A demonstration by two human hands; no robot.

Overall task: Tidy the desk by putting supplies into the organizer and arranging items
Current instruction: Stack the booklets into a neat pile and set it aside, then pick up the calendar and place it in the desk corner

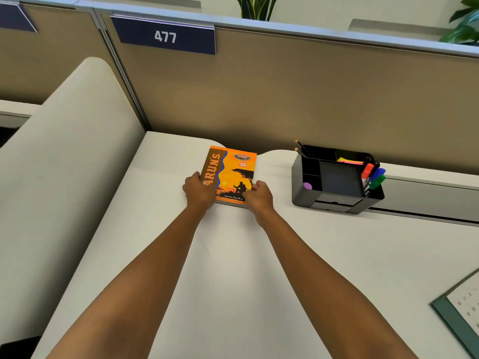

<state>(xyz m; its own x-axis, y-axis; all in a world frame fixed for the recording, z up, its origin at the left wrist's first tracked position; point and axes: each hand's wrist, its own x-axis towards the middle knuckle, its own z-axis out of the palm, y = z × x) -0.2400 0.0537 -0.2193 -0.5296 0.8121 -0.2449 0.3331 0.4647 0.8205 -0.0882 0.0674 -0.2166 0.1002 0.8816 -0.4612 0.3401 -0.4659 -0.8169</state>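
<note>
White desk point(259, 268) below partition 477: your left hand point(198, 191) and right hand point(259, 196) each grip the orange notebook point(232, 172) beside the black organizer point(305, 177).

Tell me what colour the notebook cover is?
Mostly orange, with a brown strip along its left side, on the notebook; the head view shows it.

1. A tan partition point(311, 94) stands behind the worktop point(233, 281).
2. A navy sign point(166, 36) on it reads 477.
3. Green plants point(255, 6) rise beyond its top edge.
4. A green-framed calendar point(464, 309) lies at the near right.
</note>
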